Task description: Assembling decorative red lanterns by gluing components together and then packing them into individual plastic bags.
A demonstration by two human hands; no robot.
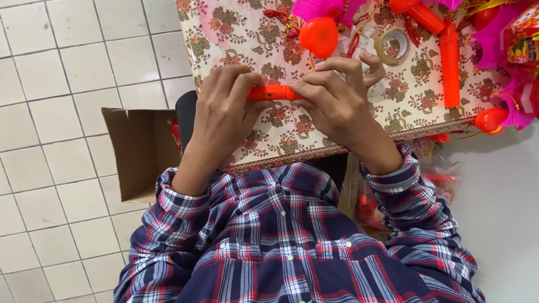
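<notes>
I see both hands at frame centre, closed around one short orange plastic tube (pixel 273 93) held level just above the floral-patterned cloth table top (pixel 247 33). The left hand (pixel 224 109) wraps the tube's left end with fingers curled fully over it; the right hand (pixel 337 104) pinches the right end between thumb and forefingers, with the little finger lifted clear. Only the middle section of the tube shows between the hands.

Risk assessment, as I judge it:
- The tube is gripped at its ends only; a twist or pull applied unevenly could let it slip out and roll off the near table edge
- The round orange plastic cap (pixel 319 35) and the roll of clear tape (pixel 392 46) lie just beyond the right hand; a raised finger could knock either aside
- The long orange plastic tube (pixel 449 64) at upper right lies loose and could roll

Containers:
- An open brown cardboard box (pixel 137 151) stands on the white tiled floor (pixel 56 112) at centre left, beside the table. Its visible interior is mostly bare; something red shows at its right edge, and I cannot tell what
- Pink and red paper decorations (pixel 519 42) are piled at upper right
</notes>
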